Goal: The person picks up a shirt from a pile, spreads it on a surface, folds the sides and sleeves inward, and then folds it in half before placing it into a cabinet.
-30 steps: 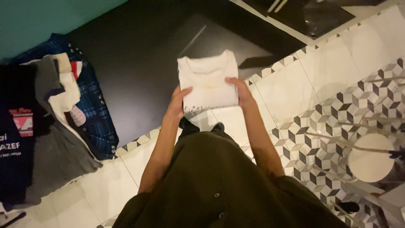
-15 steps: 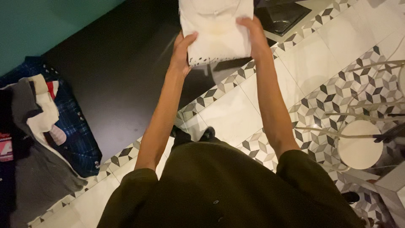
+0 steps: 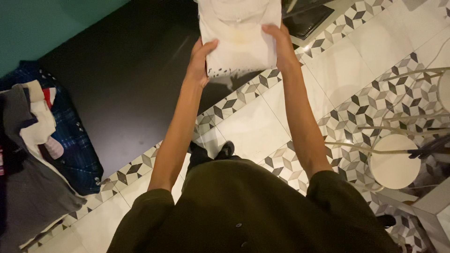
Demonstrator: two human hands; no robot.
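Down by the feet is the tiled floor (image 3: 253, 126). Farther out, the left hand (image 3: 200, 58) and right hand (image 3: 281, 44) have lifted the folded white shirt (image 3: 240, 37) higher, fingers pinching its sides, above the dark surface (image 3: 136, 84).

You have one view only — the head camera, worn on the person and aimed almost straight down past the chest. It looks along both outstretched arms, so the left hand (image 3: 200, 58) and right hand (image 3: 281, 47) sit near 12 o'clock, close to the top edge, with the folded white shirt (image 3: 240, 40) cut off there. The olive top (image 3: 243, 211) fills 6 o'clock, very near the lens. The patterned tiled floor (image 3: 262, 126) lies well below, running from 7 to 2 o'clock. A dark mat (image 3: 126, 89) spreads toward 10, a clothes pile (image 3: 37, 154) at 9 — a round white stool (image 3: 393, 161) at 3. No second view overlaps it.
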